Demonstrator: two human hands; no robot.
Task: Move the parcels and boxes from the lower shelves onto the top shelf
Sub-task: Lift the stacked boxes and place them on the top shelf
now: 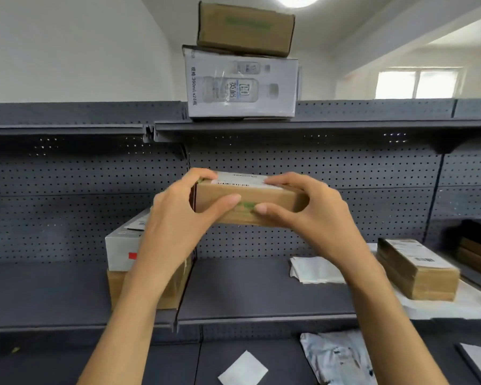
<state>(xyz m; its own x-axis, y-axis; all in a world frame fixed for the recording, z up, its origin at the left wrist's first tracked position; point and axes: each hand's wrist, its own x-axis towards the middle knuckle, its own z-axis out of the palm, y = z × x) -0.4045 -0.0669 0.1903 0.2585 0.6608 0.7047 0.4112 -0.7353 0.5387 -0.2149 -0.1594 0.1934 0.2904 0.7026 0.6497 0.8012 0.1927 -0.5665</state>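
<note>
I hold a small brown cardboard box [264, 198] with a white label on top, in the air in front of the grey pegboard, between the middle shelf and the top shelf. My left hand [178, 218] grips its left end and my right hand [314, 215] grips its right end. On the top shelf [345, 125] stands a white bottled-water carton [242, 84] with a brown box [245, 29] stacked on it.
The middle shelf [247, 290] carries a white box [122, 245] on a brown box [117, 287] at left, a white bag [314, 269] and a labelled brown box [417, 268] at right. Lower down lie a silver parcel [336, 357] and a white packet [243, 369].
</note>
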